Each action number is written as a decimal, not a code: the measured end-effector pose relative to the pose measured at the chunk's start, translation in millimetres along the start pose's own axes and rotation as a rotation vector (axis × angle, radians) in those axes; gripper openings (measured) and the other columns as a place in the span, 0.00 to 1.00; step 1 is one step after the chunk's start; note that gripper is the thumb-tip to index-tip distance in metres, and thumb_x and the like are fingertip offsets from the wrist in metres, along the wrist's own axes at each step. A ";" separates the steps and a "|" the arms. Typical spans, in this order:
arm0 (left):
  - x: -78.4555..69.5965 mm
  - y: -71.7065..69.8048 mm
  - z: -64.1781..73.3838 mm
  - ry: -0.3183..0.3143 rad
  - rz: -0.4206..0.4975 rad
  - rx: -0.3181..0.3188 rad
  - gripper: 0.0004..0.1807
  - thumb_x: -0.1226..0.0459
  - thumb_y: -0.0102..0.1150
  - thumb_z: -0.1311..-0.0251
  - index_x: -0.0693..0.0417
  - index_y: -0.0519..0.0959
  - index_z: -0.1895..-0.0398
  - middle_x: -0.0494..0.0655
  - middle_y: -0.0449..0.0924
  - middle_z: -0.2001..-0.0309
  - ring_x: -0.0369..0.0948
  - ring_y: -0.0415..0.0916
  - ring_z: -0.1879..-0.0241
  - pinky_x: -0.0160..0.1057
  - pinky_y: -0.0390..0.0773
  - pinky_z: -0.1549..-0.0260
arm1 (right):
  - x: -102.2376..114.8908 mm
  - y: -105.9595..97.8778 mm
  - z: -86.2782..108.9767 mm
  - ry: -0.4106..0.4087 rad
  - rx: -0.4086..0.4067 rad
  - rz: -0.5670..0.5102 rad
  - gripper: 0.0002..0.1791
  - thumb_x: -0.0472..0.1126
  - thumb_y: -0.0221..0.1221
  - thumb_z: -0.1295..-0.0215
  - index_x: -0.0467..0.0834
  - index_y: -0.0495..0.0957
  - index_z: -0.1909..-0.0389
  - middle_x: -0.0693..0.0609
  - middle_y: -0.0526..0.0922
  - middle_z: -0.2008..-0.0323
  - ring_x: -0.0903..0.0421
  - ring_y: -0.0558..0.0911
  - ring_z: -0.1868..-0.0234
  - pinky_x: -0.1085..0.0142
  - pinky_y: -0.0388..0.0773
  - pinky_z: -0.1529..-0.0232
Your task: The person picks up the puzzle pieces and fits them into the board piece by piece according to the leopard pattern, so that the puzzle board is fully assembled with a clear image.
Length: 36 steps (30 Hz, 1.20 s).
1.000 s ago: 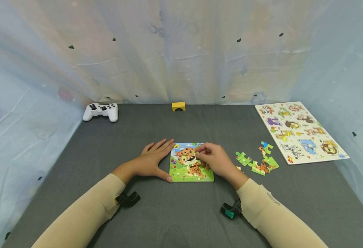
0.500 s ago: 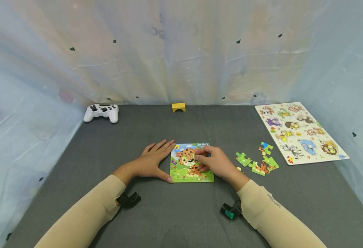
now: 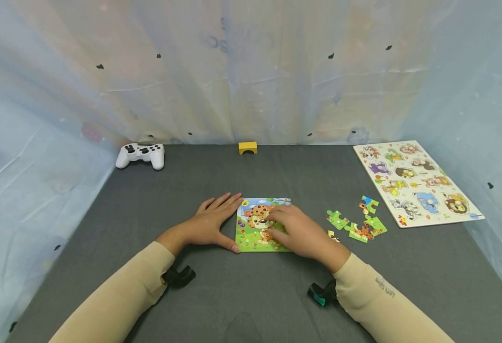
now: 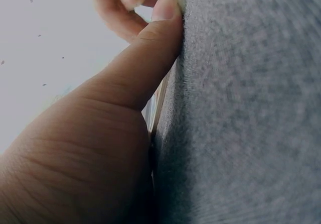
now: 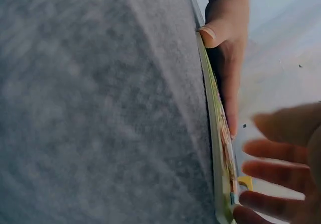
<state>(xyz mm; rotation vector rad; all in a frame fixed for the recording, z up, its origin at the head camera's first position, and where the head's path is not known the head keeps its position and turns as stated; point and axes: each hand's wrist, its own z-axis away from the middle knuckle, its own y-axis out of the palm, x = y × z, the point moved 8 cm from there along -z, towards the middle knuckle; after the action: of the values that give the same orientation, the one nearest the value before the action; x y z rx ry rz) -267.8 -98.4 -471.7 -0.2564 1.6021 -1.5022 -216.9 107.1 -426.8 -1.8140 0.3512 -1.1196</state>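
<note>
A small jigsaw puzzle board [image 3: 248, 243] with a spotted cartoon leopard lies flat on the dark table. My left hand [image 3: 211, 220] spreads along its left side, with thumb at the near corner and fingertips at the far one. Over the board's right part hovers my right hand [image 3: 301, 233], thumb apart from the fingers. In the right wrist view, its fingers [image 5: 276, 171] are extended beside the board's face and nothing shows between them. The hand hides the puzzle's right portion. Loose jigsaw pieces [image 3: 337, 219] lie to the right, one partly beside the right wrist.
A larger animal peg puzzle [image 3: 414, 186] lies at the far right. A white game controller [image 3: 140, 155] sits at the back left. At the back middle stands a yellow arch block [image 3: 247, 147]. Printed curtains [image 3: 251, 71] enclose the table's back and sides.
My right hand's thumb and fingertips, pinched together at the leopard's face before, have parted, and the hand has shifted slightly toward me. My left hand has stayed at the board's left side.
</note>
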 end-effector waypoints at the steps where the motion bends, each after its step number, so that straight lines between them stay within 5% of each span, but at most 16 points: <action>1: 0.1 0.1 -0.3 -0.001 0.000 0.000 0.76 0.25 0.74 0.50 0.45 0.42 0.08 0.41 0.35 0.11 0.48 0.31 0.13 0.65 0.34 0.23 | 4.2 2.5 0.3 -0.043 0.029 0.053 0.16 0.41 0.67 0.21 0.38 0.86 0.39 0.42 0.83 0.36 0.42 0.79 0.33 0.45 0.74 0.32; 4: 0.7 0.9 -1.0 -0.006 -0.002 0.002 0.76 0.24 0.73 0.50 0.44 0.42 0.08 0.40 0.35 0.11 0.47 0.30 0.13 0.65 0.34 0.23 | 10.5 9.9 2.1 -0.096 0.117 0.142 0.23 0.42 0.67 0.21 0.36 0.83 0.32 0.39 0.77 0.27 0.37 0.69 0.23 0.42 0.66 0.26; 9: 1.0 1.5 -1.4 -0.006 -0.003 0.006 0.76 0.24 0.73 0.50 0.44 0.42 0.08 0.40 0.35 0.11 0.47 0.30 0.13 0.66 0.34 0.23 | 7.6 16.2 4.8 -0.064 0.188 0.195 0.31 0.45 0.67 0.20 0.38 0.75 0.23 0.41 0.70 0.21 0.37 0.59 0.18 0.36 0.66 0.28; 23: 1.7 1.3 -1.9 -0.003 0.002 0.003 0.76 0.25 0.74 0.50 0.44 0.42 0.08 0.40 0.35 0.11 0.47 0.30 0.13 0.66 0.34 0.23 | 4.5 17.0 6.9 -0.033 0.198 0.209 0.33 0.49 0.65 0.19 0.42 0.72 0.19 0.46 0.67 0.19 0.40 0.55 0.16 0.35 0.68 0.31; 36: 1.1 1.6 -0.8 0.005 -0.003 0.002 0.76 0.25 0.73 0.49 0.45 0.42 0.08 0.42 0.35 0.10 0.49 0.31 0.13 0.67 0.35 0.24 | -10.5 6.7 16.1 -0.053 0.095 -0.075 0.33 0.44 0.64 0.18 0.42 0.70 0.18 0.40 0.59 0.16 0.39 0.57 0.17 0.35 0.60 0.25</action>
<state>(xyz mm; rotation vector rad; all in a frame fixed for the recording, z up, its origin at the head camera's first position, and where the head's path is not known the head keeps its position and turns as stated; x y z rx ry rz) -268.3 -98.2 -473.8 -0.2543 1.6048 -1.5079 -208.0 119.5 -440.3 -1.7818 0.1968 -1.1182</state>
